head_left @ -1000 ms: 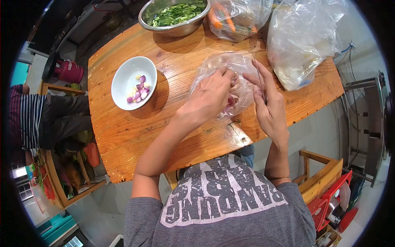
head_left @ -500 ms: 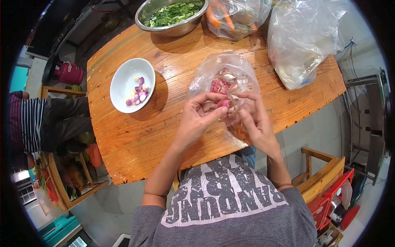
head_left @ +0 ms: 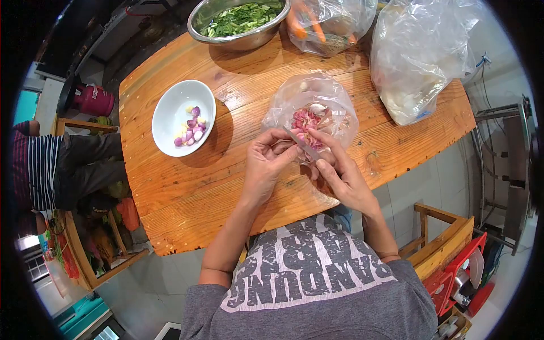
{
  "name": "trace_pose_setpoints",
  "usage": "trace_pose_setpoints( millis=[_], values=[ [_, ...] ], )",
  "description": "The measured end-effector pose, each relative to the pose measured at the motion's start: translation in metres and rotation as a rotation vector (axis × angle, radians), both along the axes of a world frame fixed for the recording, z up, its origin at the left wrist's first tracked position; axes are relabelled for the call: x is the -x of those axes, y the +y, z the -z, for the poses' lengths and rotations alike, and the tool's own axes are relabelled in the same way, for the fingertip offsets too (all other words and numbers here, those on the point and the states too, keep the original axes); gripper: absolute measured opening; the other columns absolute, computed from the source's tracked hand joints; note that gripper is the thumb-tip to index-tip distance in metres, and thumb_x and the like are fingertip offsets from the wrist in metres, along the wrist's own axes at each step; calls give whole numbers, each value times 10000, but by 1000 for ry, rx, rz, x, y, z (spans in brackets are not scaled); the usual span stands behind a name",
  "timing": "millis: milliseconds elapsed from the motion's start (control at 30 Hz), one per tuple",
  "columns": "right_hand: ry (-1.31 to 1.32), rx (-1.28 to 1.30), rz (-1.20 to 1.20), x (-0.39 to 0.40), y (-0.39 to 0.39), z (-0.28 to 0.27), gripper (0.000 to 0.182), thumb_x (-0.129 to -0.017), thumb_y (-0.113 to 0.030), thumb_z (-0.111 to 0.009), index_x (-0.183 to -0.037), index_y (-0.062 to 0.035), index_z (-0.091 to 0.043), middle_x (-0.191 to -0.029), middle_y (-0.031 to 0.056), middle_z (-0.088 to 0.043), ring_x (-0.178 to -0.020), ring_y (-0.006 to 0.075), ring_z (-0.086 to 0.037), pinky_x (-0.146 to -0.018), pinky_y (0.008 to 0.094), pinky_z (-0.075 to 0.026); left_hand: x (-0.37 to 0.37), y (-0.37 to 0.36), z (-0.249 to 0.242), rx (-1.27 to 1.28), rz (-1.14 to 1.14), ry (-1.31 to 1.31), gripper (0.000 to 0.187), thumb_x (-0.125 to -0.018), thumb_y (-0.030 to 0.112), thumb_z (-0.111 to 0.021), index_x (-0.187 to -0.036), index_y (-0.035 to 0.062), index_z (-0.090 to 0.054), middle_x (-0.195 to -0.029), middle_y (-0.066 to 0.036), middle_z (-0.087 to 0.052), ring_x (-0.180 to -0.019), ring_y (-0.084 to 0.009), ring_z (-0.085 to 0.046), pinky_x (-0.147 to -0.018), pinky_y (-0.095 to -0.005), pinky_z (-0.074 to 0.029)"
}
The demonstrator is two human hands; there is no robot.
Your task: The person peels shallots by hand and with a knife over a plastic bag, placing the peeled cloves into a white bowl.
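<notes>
A small knife [head_left: 309,149] is pinched in my right hand [head_left: 347,180], its narrow blade pointing up and left across the fingertips of my left hand [head_left: 268,163]. The fingers of my left hand are closed on a shallot, mostly hidden behind the blade and fingers. Both hands are over the near edge of a clear plastic bag [head_left: 340,107]. Reddish shallot skins [head_left: 306,119] and a pale garlic bulb [head_left: 318,109] lie in it. To the left, a white bowl [head_left: 164,122] holds several peeled purple shallots [head_left: 195,122] and some pale cloves.
A metal bowl [head_left: 249,43] of chopped greens stands at the table's far edge. Beside it are a bag of carrots [head_left: 309,28] and a large clear plastic bag [head_left: 419,62]. A person in a striped shirt [head_left: 42,164] is at the left, beyond the wooden table [head_left: 170,215].
The knife blade now shows across my left fingertips, over the shallot. My right hand has turned and shifted slightly left and down.
</notes>
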State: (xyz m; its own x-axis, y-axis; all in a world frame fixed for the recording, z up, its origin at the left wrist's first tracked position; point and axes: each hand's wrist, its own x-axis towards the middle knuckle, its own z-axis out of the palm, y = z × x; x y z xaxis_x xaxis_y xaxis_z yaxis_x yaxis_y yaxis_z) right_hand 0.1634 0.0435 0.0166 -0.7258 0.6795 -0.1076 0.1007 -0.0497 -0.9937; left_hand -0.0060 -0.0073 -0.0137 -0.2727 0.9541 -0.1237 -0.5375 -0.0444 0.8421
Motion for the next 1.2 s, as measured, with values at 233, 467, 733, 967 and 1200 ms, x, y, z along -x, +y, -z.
trace_pose_setpoints(
  millis=[233,467,733,967,1200],
  values=[
    [-44,-62,67,-1,-1,11,394,-965,-180,-442,-1350,-95,-425,-696,18,-527,-576,73,-496,-542,224,-421,0,1,0,4,-1,24,166,-784,-40,-668,-935,-4,-611,-935,-73,-649,-858,-117,-621,-784,-244,-501],
    [106,310,-15,-10,8,8,395,-987,-214,-401,-1363,-91,-405,-697,0,-492,-517,26,-372,-473,179,-316,-2,3,-1,26,-9,4,188,-773,-29,-689,-951,-10,-633,-937,-87,-658,-857,-114,-623,-776,-243,-507],
    [119,311,-70,-8,7,-6,440,-979,-208,-412,-1400,-102,-336,-677,-3,-463,-520,38,-375,-492,185,-321,-4,2,0,31,-14,39,168,-775,-44,-672,-931,-6,-626,-911,-70,-652,-838,-110,-620,-768,-241,-507],
    [30,88,-20,-2,0,1,437,-972,-188,-426,-1395,-109,-349,-665,-11,-457,-563,58,-415,-528,201,-366,-6,2,1,-7,-15,38,151,-780,-49,-648,-909,21,-612,-946,-62,-647,-855,-109,-606,-786,-253,-493],
    [100,234,10,-8,3,4,444,-979,-204,-408,-1405,-108,-329,-655,-5,-462,-557,54,-418,-521,204,-363,-7,3,-3,-16,-47,64,180,-761,-69,-670,-909,16,-614,-933,-61,-644,-858,-115,-614,-791,-246,-500]
  ],
)
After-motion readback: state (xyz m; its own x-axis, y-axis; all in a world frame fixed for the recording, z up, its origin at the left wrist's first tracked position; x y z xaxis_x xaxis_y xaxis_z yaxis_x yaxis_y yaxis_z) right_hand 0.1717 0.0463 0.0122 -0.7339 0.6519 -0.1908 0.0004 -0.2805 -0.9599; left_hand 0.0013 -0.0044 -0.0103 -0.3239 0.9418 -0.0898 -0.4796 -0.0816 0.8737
